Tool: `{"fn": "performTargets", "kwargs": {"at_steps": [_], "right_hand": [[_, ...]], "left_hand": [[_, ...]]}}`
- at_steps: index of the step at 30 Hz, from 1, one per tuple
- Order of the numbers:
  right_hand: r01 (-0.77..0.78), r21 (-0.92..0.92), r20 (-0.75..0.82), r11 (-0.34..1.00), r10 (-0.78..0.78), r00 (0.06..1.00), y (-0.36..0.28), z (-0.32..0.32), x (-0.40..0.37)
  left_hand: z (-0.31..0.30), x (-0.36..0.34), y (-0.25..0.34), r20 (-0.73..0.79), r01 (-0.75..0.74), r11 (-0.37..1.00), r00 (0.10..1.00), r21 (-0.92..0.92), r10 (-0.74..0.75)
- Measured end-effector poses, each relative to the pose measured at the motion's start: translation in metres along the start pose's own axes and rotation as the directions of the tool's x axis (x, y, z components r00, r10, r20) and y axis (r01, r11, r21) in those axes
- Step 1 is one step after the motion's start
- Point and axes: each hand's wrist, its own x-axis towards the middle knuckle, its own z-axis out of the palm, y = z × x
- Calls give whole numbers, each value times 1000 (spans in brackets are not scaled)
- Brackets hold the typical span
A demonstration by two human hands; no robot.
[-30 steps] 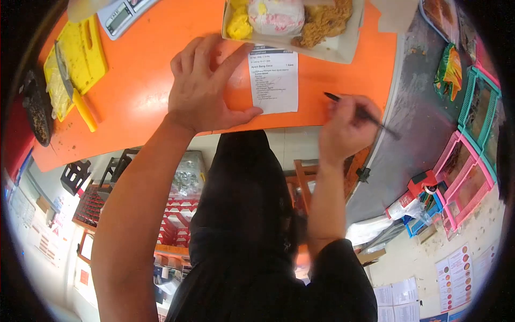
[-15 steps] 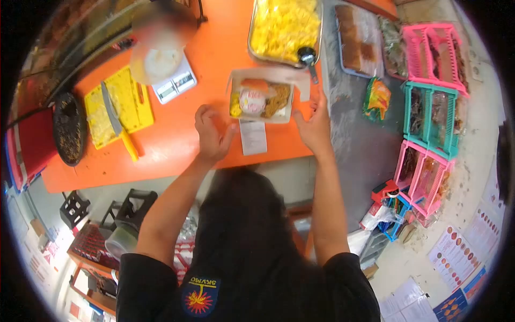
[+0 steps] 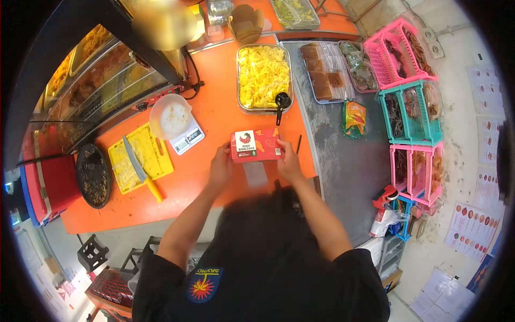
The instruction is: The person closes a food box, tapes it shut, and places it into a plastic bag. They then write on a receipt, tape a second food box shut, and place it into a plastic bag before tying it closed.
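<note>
A red food box [image 3: 268,144] with its printed lid closed sits between my two hands over the orange table. My left hand [image 3: 220,165] holds its left side, and my right hand [image 3: 290,160] holds its right side. Its contents are hidden by the lid. Just below the box lies a white paper slip [image 3: 255,174]. Beyond it stands a glass tray of yellow pieces [image 3: 263,78], with a black spoon [image 3: 281,102] at its lower right corner.
Left on the orange table [image 3: 198,182] are a scale [image 3: 188,140] with a bowl [image 3: 170,117], a yellow board [image 3: 140,155] with a knife [image 3: 134,161], and a stone mortar [image 3: 93,176]. Packs and colored baskets [image 3: 410,115] stand at right. A glass display case is at upper left.
The box, open with food showing before, is now closed. My hands, apart from its sides earlier, have come in against both sides. The camera view has shifted.
</note>
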Motion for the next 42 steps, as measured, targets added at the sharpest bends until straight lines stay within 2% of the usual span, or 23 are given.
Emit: {"fn": "performTargets", "kwargs": {"at_steps": [1, 3, 4, 6, 10, 12, 13, 15, 16, 18, 19, 21, 22, 24, 25, 27, 30, 31, 33, 37, 39, 40, 42], "right_hand": [[-6, 1, 9, 1000, 6, 1000, 3, 5, -5], [-112, 146, 12, 983, 112, 994, 8, 10, -12], [-103, 147, 19, 984, 102, 995, 11, 11, -9], [7, 157, -37, 988, -2, 999, 15, 10, -8], [-63, 194, 27, 979, 59, 998, -19, -15, -4], [-121, 155, 144, 980, 98, 985, -36, -27, -3], [-117, 158, 141, 981, 94, 985, -34, -28, -4], [-23, 1, 175, 1000, 22, 984, -18, -25, -10], [-19, 6, 171, 1000, 18, 985, -8, -22, -16], [213, -115, 176, 970, -191, 966, 13, -20, -28], [214, -110, 170, 971, -194, 966, 19, -23, -32], [251, -119, 296, 961, -207, 932, 23, -31, -40], [250, -116, 293, 961, -208, 933, 25, -38, -40], [276, -147, 441, 950, -187, 878, 22, -48, -35], [279, -141, 439, 950, -193, 878, 16, -48, -31], [413, -353, 454, 839, -233, 860, -6, -55, -22], [505, -355, 538, 787, -270, 799, -24, -50, 4], [501, -356, 536, 789, -266, 801, -25, -45, 10], [614, -305, 652, 728, -310, 692, -26, -37, 20], [648, -394, 686, 652, -261, 679, -25, -35, 19], [679, -395, 664, 618, -319, 677, -17, -31, 16], [676, -396, 662, 621, -317, 679, -13, -29, 14], [716, -429, 689, 550, -313, 654, -9, -26, 11]], "left_hand": [[8, -7, -3, -1, 11, 1000, 1000, 0, -11], [26, -22, -15, -56, 130, 944, 987, -304, -154], [27, -25, -18, -68, 125, 945, 986, -302, -153], [24, -35, -15, 54, 341, 885, 938, -317, -342], [20, -40, -6, 23, 324, 883, 941, -341, -337], [9, -35, 9, 9, 365, 891, 926, -269, -376], [3, -34, 15, 7, 360, 894, 928, -266, -372], [-9, -31, 22, 128, 170, 970, 981, -174, -149], [-9, -34, 9, 128, 164, 972, 981, -169, -144], [-7, -41, -21, 267, 164, 953, 959, -253, -95], [-13, -42, -25, 269, 161, 956, 959, -246, -92], [-31, -37, -8, 409, 108, 984, 899, 139, -157], [-34, -37, -8, 411, 106, 984, 898, 143, -157], [-43, -34, -6, 452, -140, 903, 889, 406, -66], [-46, -31, -3, 451, -141, 900, 890, 412, -67], [-50, -18, 20, 490, -274, 772, 870, 573, -55], [-45, 11, 35, 577, -427, 719, 816, 548, 45], [-39, 18, 29, 580, -429, 720, 813, 545, 45], [-29, 31, 20, 692, -514, 731, 718, 450, 79], [-27, 32, 24, 748, -510, 732, 664, 452, 1], [-25, 26, 18, 758, -621, 607, 651, 497, 45], [-26, 24, 15, 761, -623, 607, 647, 494, 45], [-29, 21, 13, 800, -711, 506, 596, 489, 64]]}}
